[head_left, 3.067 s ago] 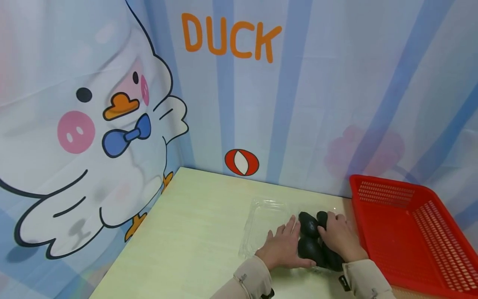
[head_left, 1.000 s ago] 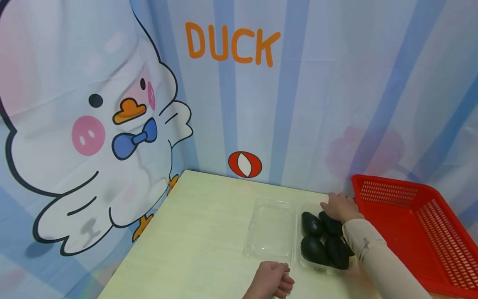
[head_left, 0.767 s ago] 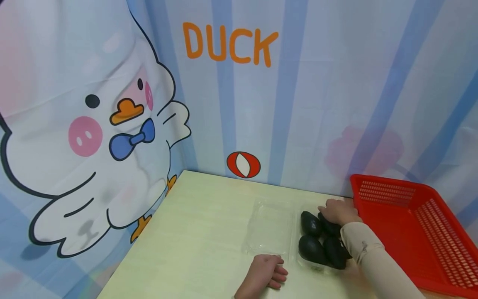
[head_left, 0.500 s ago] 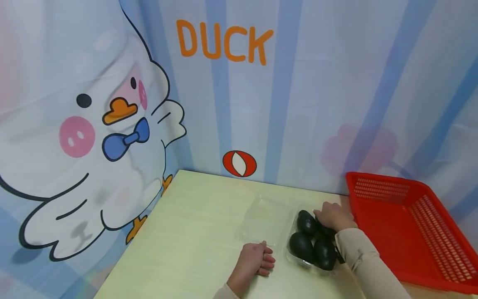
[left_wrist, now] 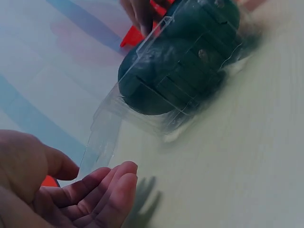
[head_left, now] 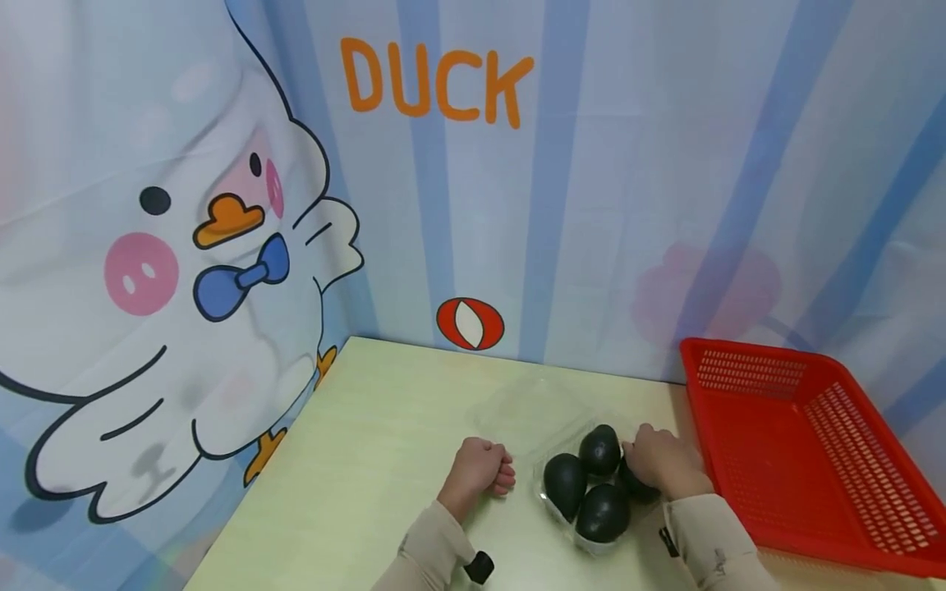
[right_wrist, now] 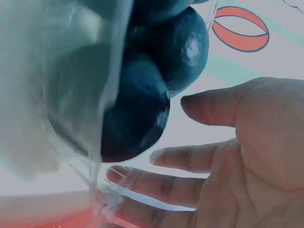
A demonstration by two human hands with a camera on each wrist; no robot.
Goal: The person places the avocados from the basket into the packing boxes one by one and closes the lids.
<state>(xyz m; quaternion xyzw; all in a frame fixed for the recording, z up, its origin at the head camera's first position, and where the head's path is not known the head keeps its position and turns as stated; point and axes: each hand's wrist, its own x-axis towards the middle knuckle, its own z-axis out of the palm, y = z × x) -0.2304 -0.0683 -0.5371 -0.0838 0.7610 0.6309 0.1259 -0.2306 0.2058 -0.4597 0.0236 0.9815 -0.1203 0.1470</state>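
Several dark avocados (head_left: 602, 510) fill a clear plastic clamshell box (head_left: 584, 538) on the pale table. Its clear lid (head_left: 534, 402) is folded back and lies toward the rear left, faint against the tabletop. My right hand (head_left: 663, 461) is at the box's right side, partly covering one avocado; in the right wrist view its fingers (right_wrist: 166, 187) extend to the clear rim, with the thumb apart from the avocado beside it. My left hand (head_left: 476, 466) is left of the box, fingers loosely bent; in the left wrist view its fingertips (left_wrist: 126, 173) are right at the lid's edge.
A red perforated plastic basket (head_left: 798, 468) stands to the right, close beside my right hand. Behind the pale table (head_left: 332, 492) hangs a blue-striped cloth backdrop (head_left: 591, 205) printed with a duck.
Both hands have come off the avocados; the right has shifted to the box's far right side. The box has turned and slid left, its lid swinging toward the rear. My left hand has moved slightly left.
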